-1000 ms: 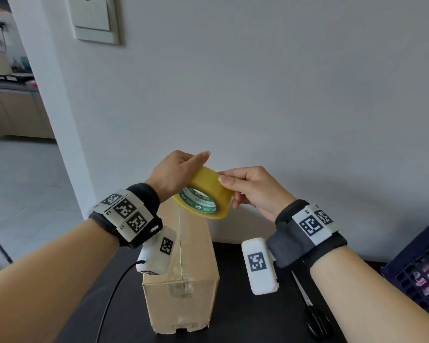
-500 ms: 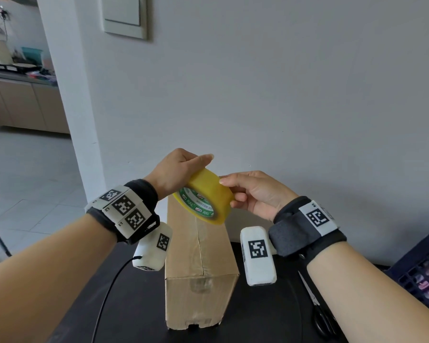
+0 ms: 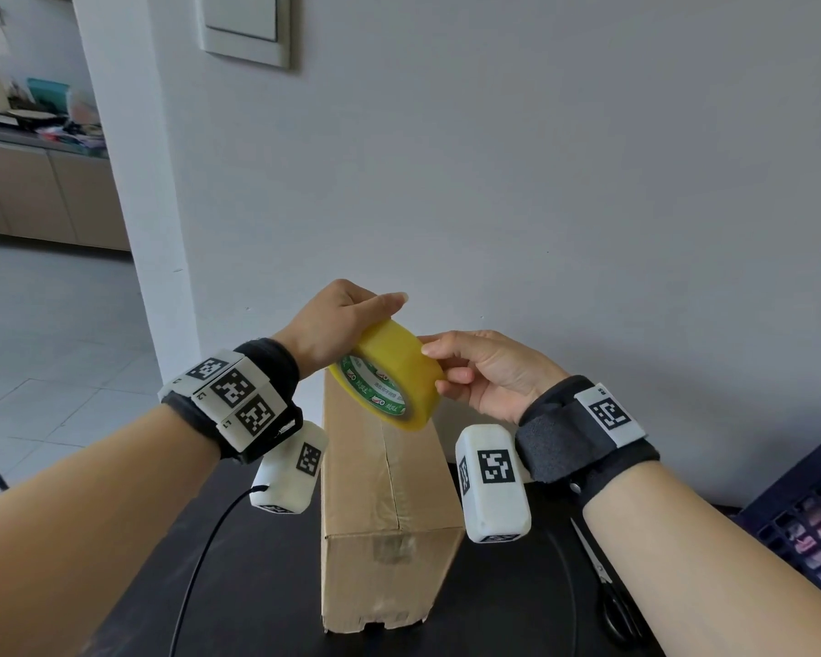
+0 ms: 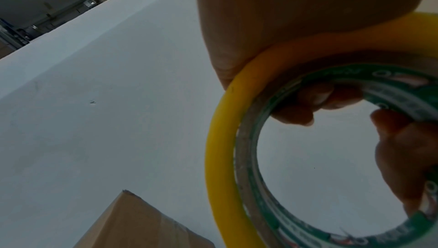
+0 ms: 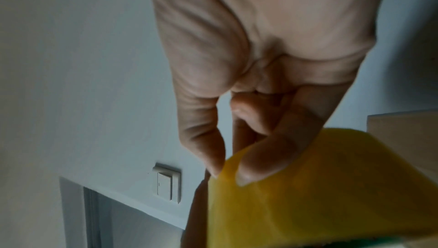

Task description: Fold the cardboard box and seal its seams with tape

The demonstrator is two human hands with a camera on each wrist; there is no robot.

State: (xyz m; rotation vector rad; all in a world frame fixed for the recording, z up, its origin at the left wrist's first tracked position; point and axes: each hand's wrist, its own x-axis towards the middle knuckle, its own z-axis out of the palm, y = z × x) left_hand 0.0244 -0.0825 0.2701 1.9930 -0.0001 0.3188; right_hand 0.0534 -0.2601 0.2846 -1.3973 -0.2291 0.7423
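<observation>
A black table [image 3: 517, 604] stands against a plain pale wall [image 3: 541, 182]. A tall brown cardboard box [image 3: 380, 490] stands upright; both hands, left [image 3: 333, 329] and right [image 3: 489, 372], grip a glossy yellow tape roll [image 3: 389, 377] above it.

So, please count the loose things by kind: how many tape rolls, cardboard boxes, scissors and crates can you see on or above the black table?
Tape roll: 1
Cardboard box: 1
Scissors: 1
Crate: 1
Total: 4

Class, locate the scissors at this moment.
In the head view, the scissors lie on the dark table, right of the cardboard box, beneath the right forearm.
</observation>
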